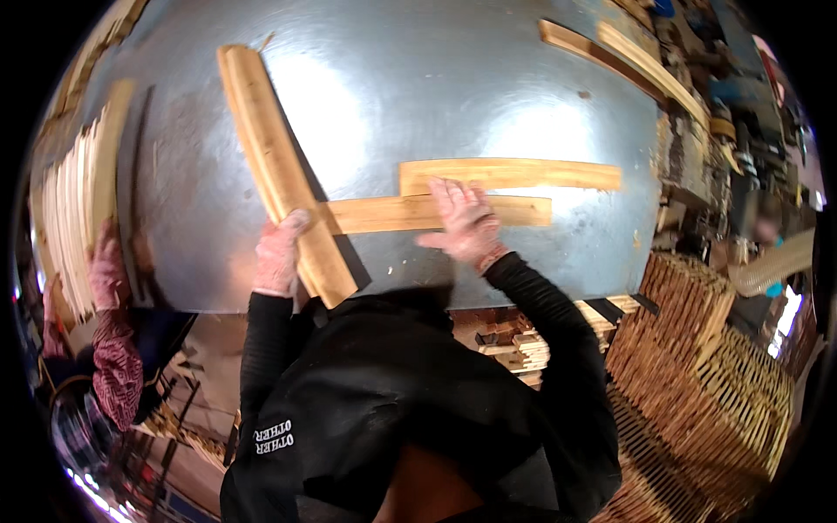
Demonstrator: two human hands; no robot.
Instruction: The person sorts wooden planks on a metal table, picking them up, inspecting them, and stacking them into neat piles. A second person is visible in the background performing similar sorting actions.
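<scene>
My left hand (pixel 279 254), in a pale pinkish glove, grips a small stack of wooden slats (pixel 268 144) near its lower end. The stack stands out at a slant above the metal-topped table (pixel 418 96) and casts a dark shadow. My right hand (pixel 468 225), gloved alike, lies flat with fingers spread over a wooden slat (pixel 384 214) on the table. Its fingertips reach the edge of a second slat (pixel 549 174), which lies just beyond, roughly parallel and shifted to the right. The left end of the nearer slat passes behind the held stack.
At the left, another person's hand (pixel 107 266) rests against a row of upright slats (pixel 70 209). Two more slats (pixel 649 70) lie at the table's far right corner. Large stacks of wood pieces (pixel 689 366) stand right of the table.
</scene>
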